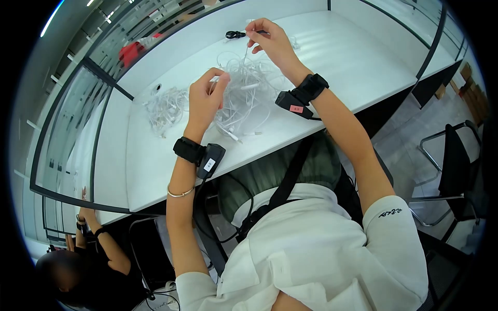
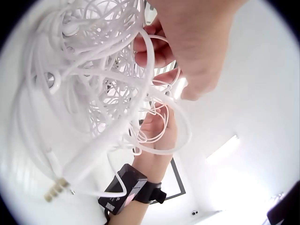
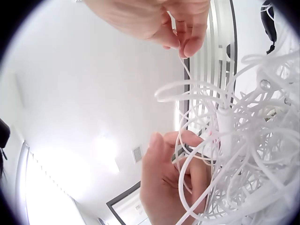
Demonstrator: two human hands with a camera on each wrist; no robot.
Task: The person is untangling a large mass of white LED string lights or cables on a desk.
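A tangled heap of white earphone cables point(image 1: 244, 96) lies on the white desk, its loops large in the left wrist view point(image 2: 108, 61). My right hand point(image 1: 275, 46) is raised above the heap's far side and pinches a thin white cable between thumb and fingertips, as the right wrist view shows point(image 3: 164, 21). At the heap's left edge, my left hand point(image 1: 206, 98) has its fingers curled round a strand of white cable; it also appears in the right wrist view point(image 3: 176, 183). A metal plug point(image 2: 57, 189) hangs close to the left wrist camera.
A second pile of white cables point(image 1: 167, 109) is on the desk to the left. Beyond the heap lies a black cable bundle point(image 1: 235, 34). Low partitions point(image 1: 373, 23) surround the desk. Another person point(image 1: 88, 259) sits at lower left, and a black chair point(image 1: 456, 166) stands at right.
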